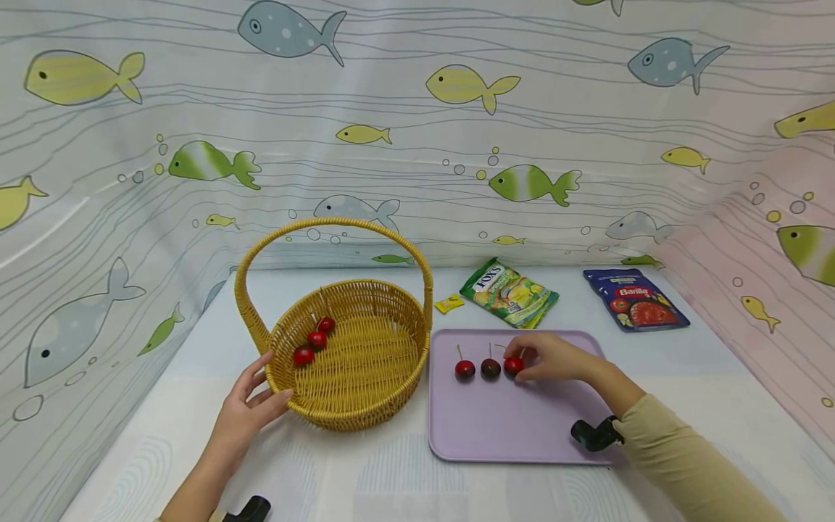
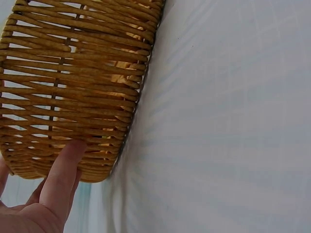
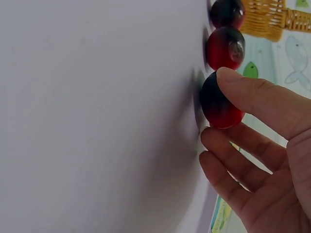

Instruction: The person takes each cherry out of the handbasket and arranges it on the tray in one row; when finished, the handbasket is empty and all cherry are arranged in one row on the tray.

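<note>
My right hand (image 1: 550, 357) pinches the rightmost cherry (image 1: 513, 366) between thumb and fingers, close over the lilac tray (image 1: 522, 435). Two more cherries with upright stems, a red one (image 1: 465, 370) and a darker one (image 1: 491, 369), sit in line to its left. In the right wrist view the thumb lies on the held cherry (image 3: 222, 109). My left hand (image 1: 243, 413) rests its extended fingers against the outer left side of the wicker basket (image 1: 352, 419); one fingertip presses the woven wall (image 2: 73, 97) in the left wrist view. Three red cherries (image 1: 317, 341) lie inside along the basket's left wall.
The basket's tall arched handle (image 1: 333, 222) rises over it. Behind the tray lie a green FOX'S candy bag (image 1: 509, 292) and a small yellow wrapped candy (image 1: 449, 303). A blue Barilla pouch (image 1: 636, 299) lies at the back right. A fish-print curtain (image 1: 417, 167) encloses the table.
</note>
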{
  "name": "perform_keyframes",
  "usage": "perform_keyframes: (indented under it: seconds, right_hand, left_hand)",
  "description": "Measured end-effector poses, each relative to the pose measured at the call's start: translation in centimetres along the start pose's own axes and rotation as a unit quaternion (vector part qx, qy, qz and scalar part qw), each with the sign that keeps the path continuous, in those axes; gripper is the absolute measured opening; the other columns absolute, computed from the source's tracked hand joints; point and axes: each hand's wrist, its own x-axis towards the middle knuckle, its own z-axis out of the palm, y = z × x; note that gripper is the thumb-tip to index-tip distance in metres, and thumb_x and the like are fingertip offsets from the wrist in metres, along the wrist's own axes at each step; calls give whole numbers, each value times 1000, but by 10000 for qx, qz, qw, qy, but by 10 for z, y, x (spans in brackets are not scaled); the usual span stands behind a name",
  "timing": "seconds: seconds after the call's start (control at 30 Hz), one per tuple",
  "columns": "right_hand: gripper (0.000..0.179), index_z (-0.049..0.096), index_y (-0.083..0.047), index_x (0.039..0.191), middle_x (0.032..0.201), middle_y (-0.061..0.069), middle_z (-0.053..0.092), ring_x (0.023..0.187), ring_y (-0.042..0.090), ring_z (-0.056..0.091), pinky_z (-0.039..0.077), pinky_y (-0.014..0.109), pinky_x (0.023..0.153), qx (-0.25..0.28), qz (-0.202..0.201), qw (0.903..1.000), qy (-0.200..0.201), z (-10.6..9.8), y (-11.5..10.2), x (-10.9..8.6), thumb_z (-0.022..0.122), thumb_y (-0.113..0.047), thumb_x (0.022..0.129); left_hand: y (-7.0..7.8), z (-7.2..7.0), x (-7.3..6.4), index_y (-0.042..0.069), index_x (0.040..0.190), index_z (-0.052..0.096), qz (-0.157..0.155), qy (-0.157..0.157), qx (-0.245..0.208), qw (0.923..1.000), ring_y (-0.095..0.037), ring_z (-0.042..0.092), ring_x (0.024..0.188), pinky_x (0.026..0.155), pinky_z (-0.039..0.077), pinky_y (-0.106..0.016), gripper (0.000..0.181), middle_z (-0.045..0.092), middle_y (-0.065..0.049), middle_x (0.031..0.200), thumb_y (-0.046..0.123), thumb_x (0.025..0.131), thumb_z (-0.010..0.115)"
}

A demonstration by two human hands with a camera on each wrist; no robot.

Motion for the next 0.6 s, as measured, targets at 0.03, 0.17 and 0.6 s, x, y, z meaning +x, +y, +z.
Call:
perform_keyframes:
  seconds: [0.03, 0.17, 0.6]
  right_hand:
    - [31, 64, -9, 104, 95, -2, 61, 81, 14, 59, 52, 29, 74, -11, -4, 10000, 6, -1, -1, 0, 77, -12, 76]
    - [32, 63, -9, 104, 96, 1, 62, 85, 19, 60, 51, 35, 78, -85, -12, 10000, 50, -5, -4, -2, 77, -11, 75]
    - [32, 62, -2, 109, 104, 13, 62, 94, 30, 59, 50, 47, 82, -221, -178, 9994, 179, -25, -26, -3, 73, -9, 79]
  left_hand:
    - [0, 0, 0, 11, 148, 17, 3, -4, -15, 10000, 1, 52, 100, 78, 52, -24, 77, 20, -26, 141, 12, 88, 65]
    - [0, 0, 0, 11, 148, 17, 9, -9, -35, 10000, 0, 52, 100, 77, 52, -24, 77, 20, -26, 141, 12, 88, 65]
    - [-2, -1, 0, 12, 149, 16, 16, 3, 2, 10000, 1, 52, 99, 77, 52, -24, 77, 20, -26, 142, 12, 89, 64]
